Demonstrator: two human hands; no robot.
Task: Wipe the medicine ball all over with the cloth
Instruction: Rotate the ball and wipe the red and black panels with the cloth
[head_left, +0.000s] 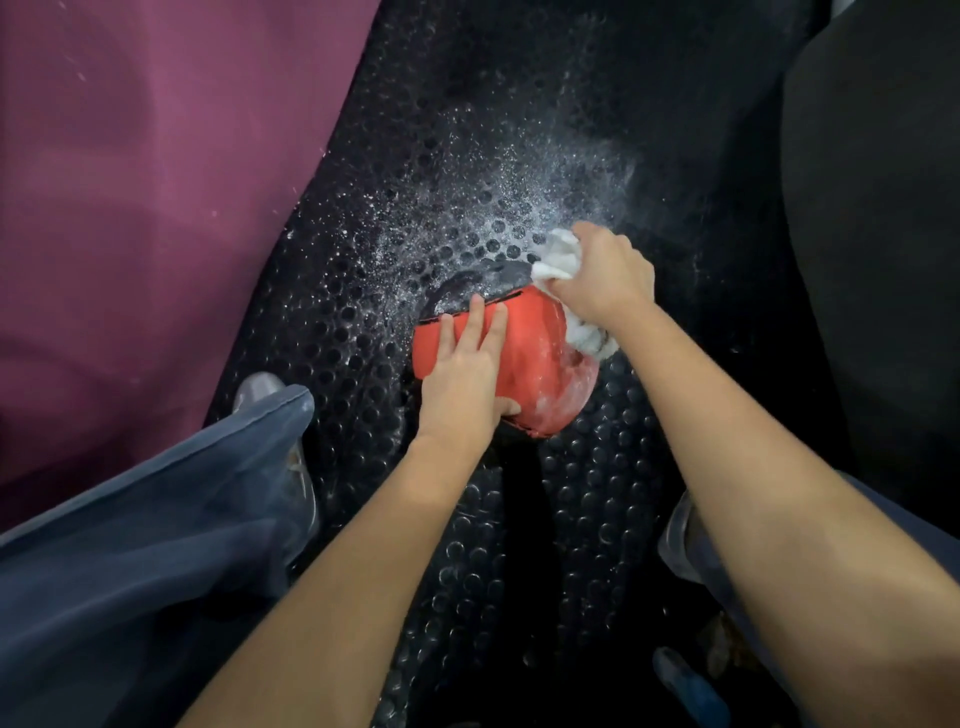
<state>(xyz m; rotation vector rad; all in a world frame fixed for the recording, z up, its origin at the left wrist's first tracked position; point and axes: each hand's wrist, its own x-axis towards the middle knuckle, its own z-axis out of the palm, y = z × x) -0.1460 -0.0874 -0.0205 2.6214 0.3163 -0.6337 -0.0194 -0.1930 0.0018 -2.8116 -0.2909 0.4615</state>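
- Head view: a red and black medicine ball (524, 364) rests on a black rubber mat (519, 156) with round studs, near the middle of the mat.
- The left hand (467, 374) lies on the near left side of the ball, fingers straight and spread over the red panel, the thumb tucked low against it (a steadying press, not a curled hold).
- The right hand (602, 275) is clenched round a white cloth (558, 254), which bunches out above the fist and also shows below the wrist against the ball's far right side.
- White specks and a pale powdery haze (493, 208) are scattered over the mat beyond the ball, toward its far edge.
- The red surface near the cloth looks smeared with white.
- A purple surface (130, 182) borders the mat's left edge.
- Blue trouser legs (130, 545) and a grey shoe (260, 389) sit at the mat's near left corner.
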